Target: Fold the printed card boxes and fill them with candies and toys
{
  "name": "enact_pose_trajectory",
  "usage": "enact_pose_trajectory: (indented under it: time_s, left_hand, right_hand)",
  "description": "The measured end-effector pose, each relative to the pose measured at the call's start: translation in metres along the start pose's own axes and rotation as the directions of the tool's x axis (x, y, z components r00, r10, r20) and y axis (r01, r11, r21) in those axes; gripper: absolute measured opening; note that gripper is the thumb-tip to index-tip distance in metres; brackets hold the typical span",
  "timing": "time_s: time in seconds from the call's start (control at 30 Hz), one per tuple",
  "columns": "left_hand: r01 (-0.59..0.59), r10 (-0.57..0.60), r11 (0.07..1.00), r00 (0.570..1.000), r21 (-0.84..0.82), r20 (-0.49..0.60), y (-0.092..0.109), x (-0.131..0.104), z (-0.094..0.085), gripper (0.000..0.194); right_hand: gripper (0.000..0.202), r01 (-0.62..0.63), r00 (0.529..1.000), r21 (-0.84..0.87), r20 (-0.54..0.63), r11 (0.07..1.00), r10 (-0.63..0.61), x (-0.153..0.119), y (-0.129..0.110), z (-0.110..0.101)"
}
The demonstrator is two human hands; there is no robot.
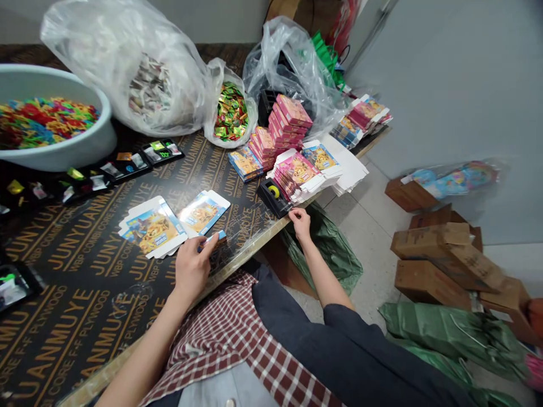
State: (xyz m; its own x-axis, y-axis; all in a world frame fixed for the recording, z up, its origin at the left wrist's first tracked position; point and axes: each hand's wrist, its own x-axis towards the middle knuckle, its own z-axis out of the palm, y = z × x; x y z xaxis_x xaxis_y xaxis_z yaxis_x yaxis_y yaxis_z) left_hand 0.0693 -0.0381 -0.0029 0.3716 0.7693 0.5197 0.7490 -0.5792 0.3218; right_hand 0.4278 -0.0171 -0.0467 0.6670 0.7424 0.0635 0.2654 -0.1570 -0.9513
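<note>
My left hand (pixel 194 264) has its fingers closed on a small blue box (pixel 218 239) near the table's front edge. Just beyond it lie flat blue printed cartons (pixel 158 227) and another blue carton (pixel 205 212). My right hand (pixel 300 222) is pinched at the front corner of a black tape dispenser (pixel 274 196), which holds a yellow-green roll; whatever its fingertips hold is too small to make out. Beside the dispenser is a stack of flat pink cartons (pixel 297 172). Behind them stand piled pink boxes (pixel 291 120) and a few blue boxes (pixel 246 163).
A pale tub (pixel 111 135) of colourful pieces, a large plastic bag (pixel 178 68) and a bag of green packets (pixel 231 113) stand at the back. Filled black trays (pixel 163 151) line the table (pixel 106 282). Cardboard boxes (pixel 432 282) and green sacks (pixel 445 328) lie on the floor at right.
</note>
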Motion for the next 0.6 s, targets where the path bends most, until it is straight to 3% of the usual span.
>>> enact_pose_trajectory:
  time_s: [0.17, 0.23, 0.27, 0.3, 0.37, 0.43, 0.47, 0.53, 0.6]
  left_hand:
    - [0.021, -0.021, 1.000, 1.000, -0.023, 0.008, 0.003, -0.002, 0.003, 0.049]
    - [0.040, -0.038, 0.999, 0.998, -0.029, 0.042, 0.006, -0.002, 0.001, 0.047]
    - [0.049, -0.047, 0.998, 0.997, -0.039, 0.055, 0.007, -0.002, 0.000, 0.046]
    - [0.052, -0.049, 0.997, 0.997, -0.056, 0.058, 0.007, -0.001, -0.002, 0.044]
    - [0.043, -0.040, 0.994, 0.999, -0.098, 0.037, 0.008, -0.001, -0.005, 0.040]
    - [0.023, -0.024, 0.990, 1.000, -0.140, -0.004, 0.007, -0.001, -0.007, 0.036]
    - [0.018, -0.022, 0.987, 1.000, -0.158, -0.020, 0.006, -0.001, -0.007, 0.033]
    - [0.018, -0.024, 0.983, 0.999, -0.185, -0.027, 0.004, -0.002, -0.008, 0.030]
    - [0.017, -0.017, 0.981, 1.000, -0.191, -0.001, 0.002, -0.003, -0.007, 0.028]
  right_hand:
    - [0.034, -0.009, 0.999, 0.066, -0.044, 0.998, 0.012, -0.020, -0.017, 0.006]
    - [0.036, -0.096, 0.992, 0.171, 0.094, 0.980, 0.081, -0.044, -0.037, 0.017]
    - [0.036, -0.186, 0.962, 0.229, 0.239, 0.955, 0.130, -0.059, -0.049, 0.024]
    - [0.037, -0.303, 0.890, 0.261, 0.421, 0.917, 0.174, -0.074, -0.062, 0.032]
    - [0.038, -0.524, 0.640, 0.229, 0.741, 0.820, 0.202, -0.104, -0.087, 0.049]
    - [0.036, -0.660, 0.403, 0.159, 0.900, 0.734, 0.168, -0.126, -0.106, 0.065]
    - [0.035, -0.702, 0.328, 0.138, 0.933, 0.698, 0.145, -0.134, -0.112, 0.072]
    - [0.033, -0.756, 0.255, 0.125, 0.960, 0.642, 0.114, -0.141, -0.117, 0.083]
    - [0.032, -0.784, 0.237, 0.128, 0.966, 0.608, 0.102, -0.142, -0.115, 0.090]
